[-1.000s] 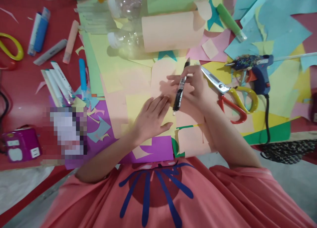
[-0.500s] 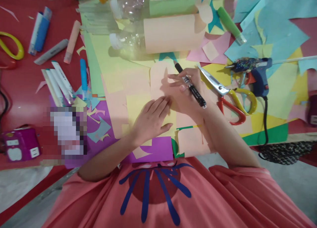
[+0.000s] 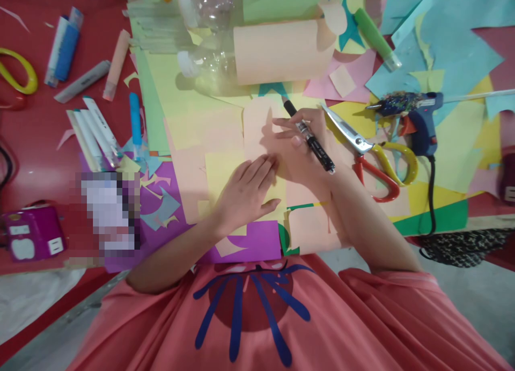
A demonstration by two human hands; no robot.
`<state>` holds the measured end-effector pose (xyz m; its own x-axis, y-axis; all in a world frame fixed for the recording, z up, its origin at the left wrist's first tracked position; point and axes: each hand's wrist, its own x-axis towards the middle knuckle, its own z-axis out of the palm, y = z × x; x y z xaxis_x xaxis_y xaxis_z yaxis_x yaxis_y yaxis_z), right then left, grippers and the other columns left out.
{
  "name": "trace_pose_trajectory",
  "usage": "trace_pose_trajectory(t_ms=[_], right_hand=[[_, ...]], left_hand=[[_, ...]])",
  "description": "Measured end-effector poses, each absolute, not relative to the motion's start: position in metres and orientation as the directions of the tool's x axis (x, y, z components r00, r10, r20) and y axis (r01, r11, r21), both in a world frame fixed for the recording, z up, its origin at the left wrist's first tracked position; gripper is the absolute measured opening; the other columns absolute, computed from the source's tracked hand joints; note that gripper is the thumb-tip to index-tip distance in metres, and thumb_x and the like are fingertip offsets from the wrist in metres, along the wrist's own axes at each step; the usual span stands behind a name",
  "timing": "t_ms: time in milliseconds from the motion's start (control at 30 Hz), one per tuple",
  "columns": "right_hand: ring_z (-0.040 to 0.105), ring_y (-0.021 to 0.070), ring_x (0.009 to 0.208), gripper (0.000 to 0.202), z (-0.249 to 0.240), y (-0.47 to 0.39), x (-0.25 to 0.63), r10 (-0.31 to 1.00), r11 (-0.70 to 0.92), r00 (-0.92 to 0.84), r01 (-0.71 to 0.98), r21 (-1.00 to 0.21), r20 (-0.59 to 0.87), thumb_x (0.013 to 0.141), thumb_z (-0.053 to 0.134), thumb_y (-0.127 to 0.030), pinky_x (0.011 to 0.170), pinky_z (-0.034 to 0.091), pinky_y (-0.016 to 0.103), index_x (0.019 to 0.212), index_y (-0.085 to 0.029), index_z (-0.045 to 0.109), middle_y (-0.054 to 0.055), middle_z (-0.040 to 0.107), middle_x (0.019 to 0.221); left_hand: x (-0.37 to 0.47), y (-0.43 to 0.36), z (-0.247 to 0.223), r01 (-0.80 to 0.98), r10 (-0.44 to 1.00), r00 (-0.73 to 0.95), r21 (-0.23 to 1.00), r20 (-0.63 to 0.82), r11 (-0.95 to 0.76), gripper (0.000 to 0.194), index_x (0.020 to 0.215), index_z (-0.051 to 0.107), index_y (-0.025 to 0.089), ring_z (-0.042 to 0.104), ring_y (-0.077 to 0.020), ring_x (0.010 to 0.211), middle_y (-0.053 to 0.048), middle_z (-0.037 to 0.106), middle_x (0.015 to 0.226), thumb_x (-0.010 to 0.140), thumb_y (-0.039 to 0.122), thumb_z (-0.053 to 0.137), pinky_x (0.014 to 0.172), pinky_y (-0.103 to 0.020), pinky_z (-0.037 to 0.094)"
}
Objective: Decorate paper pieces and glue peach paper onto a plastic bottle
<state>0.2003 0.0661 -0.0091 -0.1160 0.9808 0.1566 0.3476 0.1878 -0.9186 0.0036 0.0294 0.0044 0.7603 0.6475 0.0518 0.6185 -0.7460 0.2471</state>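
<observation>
My left hand lies flat on the light-coloured paper, fingers extended and thumb apart. It presses on a pale yellow sheet and the edge of a peach paper piece with a rounded top. A black pen rests slantwise in my right hand, held between thumb and fingers. Its dark end points up and left over the peach paper, and my fingertips cast a shadow there. Just right of that hand lie large scissors with one red and one yellow handle, blades slightly apart.
A blue glue gun with a black cord lies at the right. Beyond my hands, a clear bottle is wrapped in peach paper. Several markers and a purple box-like item sit left. Paper scraps overlap around.
Both hands and the pen stay practically in place. The whole view has shifted very slightly.
</observation>
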Motion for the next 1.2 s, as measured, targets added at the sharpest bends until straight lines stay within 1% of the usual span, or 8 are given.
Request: trace_pose_trajectory(t_ms=[100, 267, 433, 633, 767, 933, 1100, 1200], right_hand=[[0.071, 0.024, 0.101, 0.034, 0.0, 0.064, 0.195, 0.984, 0.172, -0.09, 0.244, -0.955, 0.154, 0.089, 0.052, -0.058, 0.088, 0.057, 0.047, 0.109, -0.03, 0.049, 0.006, 0.07, 0.115], [0.063, 0.0162, 0.071, 0.029, 0.007, 0.061, 0.179, 0.997, 0.08, 0.009, 0.12, -0.99, 0.082, 0.088, 0.058, -0.055, 0.072, 0.055, 0.036, 0.083, -0.027, 0.059, 0.0, 0.063, 0.075], [0.063, 0.0131, 0.081, 0.036, 0.002, 0.065, 0.168, 0.991, -0.057, -0.131, -0.143, -0.988, -0.038, 0.09, 0.054, -0.056, 0.076, 0.054, 0.032, 0.108, -0.027, 0.067, 0.0, 0.064, 0.089], [0.062, 0.012, 0.084, 0.013, 0.01, 0.07, 0.162, 0.977, -0.109, -0.191, -0.052, -0.993, -0.098, 0.088, 0.064, -0.036, 0.075, 0.052, 0.029, 0.091, -0.023, 0.066, 0.0, 0.066, 0.092], [0.06, 0.0117, 0.074, 0.018, 0.004, 0.073, 0.161, 0.997, 0.002, -0.078, -0.013, -1.0, 0.003, 0.091, 0.059, -0.041, 0.07, 0.051, 0.029, 0.094, -0.024, 0.064, -0.001, 0.062, 0.083], [0.063, 0.0139, 0.073, 0.032, -0.015, 0.087, 0.163, 0.978, 0.079, 0.19, 0.026, -0.997, 0.082, 0.098, 0.035, -0.047, 0.07, 0.054, 0.031, 0.099, -0.026, 0.059, 0.001, 0.057, 0.082], [0.067, 0.0149, 0.083, 0.039, -0.016, 0.092, 0.164, 0.988, -0.033, 0.156, 0.101, -0.994, -0.017, 0.099, 0.032, -0.052, 0.077, 0.057, 0.032, 0.101, -0.024, 0.059, 0.003, 0.06, 0.087], [0.068, 0.0152, 0.085, 0.039, -0.014, 0.089, 0.165, 0.994, 0.004, 0.111, 0.058, -0.998, 0.01, 0.097, 0.037, -0.054, 0.08, 0.056, 0.033, 0.103, -0.025, 0.061, 0.002, 0.061, 0.086]], left_hand=[[0.004, 0.03, 0.004, 0.615, 0.642, 0.765, 0.237, 0.054, -0.752, 0.06, 0.14, 0.045, 0.0, 0.049, -0.0312, 0.136, -0.024, 0.055, 0.14, 0.096, 0.041, 0.048, 0.111, -0.042, 0.037], [0.005, 0.03, 0.005, 0.614, 0.638, 0.765, 0.205, 0.083, -0.762, 0.061, 0.137, 0.046, -0.003, 0.051, -0.0334, 0.132, -0.025, 0.055, 0.14, 0.094, 0.041, 0.051, 0.11, -0.045, 0.037], [0.006, 0.027, 0.004, 0.62, 0.646, 0.757, 0.2, 0.098, -0.758, 0.059, 0.137, 0.047, -0.003, 0.054, -0.0332, 0.13, -0.026, 0.056, 0.138, 0.096, 0.041, 0.047, 0.11, -0.046, 0.037], [0.006, 0.026, 0.004, 0.626, 0.647, 0.759, 0.188, 0.073, -0.757, 0.053, 0.129, 0.054, -0.001, 0.055, -0.0316, 0.128, -0.025, 0.06, 0.133, 0.097, 0.041, 0.045, 0.108, -0.045, 0.039], [0.005, 0.027, 0.005, 0.628, 0.65, 0.757, 0.201, 0.071, -0.752, 0.056, 0.133, 0.051, -0.002, 0.054, -0.0315, 0.129, -0.025, 0.057, 0.138, 0.097, 0.041, 0.046, 0.109, -0.044, 0.038], [0.005, 0.027, 0.005, 0.634, 0.653, 0.757, 0.212, 0.028, -0.744, 0.062, 0.142, 0.043, -0.001, 0.047, -0.0299, 0.137, -0.022, 0.052, 0.145, 0.098, 0.042, 0.045, 0.113, -0.042, 0.035], [0.005, 0.026, 0.004, 0.638, 0.658, 0.752, 0.211, 0.034, -0.741, 0.062, 0.143, 0.042, 0.0, 0.047, -0.0293, 0.138, -0.022, 0.05, 0.146, 0.098, 0.042, 0.045, 0.113, -0.041, 0.035], [0.005, 0.026, 0.005, 0.639, 0.659, 0.751, 0.209, 0.039, -0.74, 0.062, 0.142, 0.043, 0.0, 0.048, -0.0291, 0.136, -0.022, 0.053, 0.144, 0.098, 0.042, 0.045, 0.112, -0.041, 0.035]])
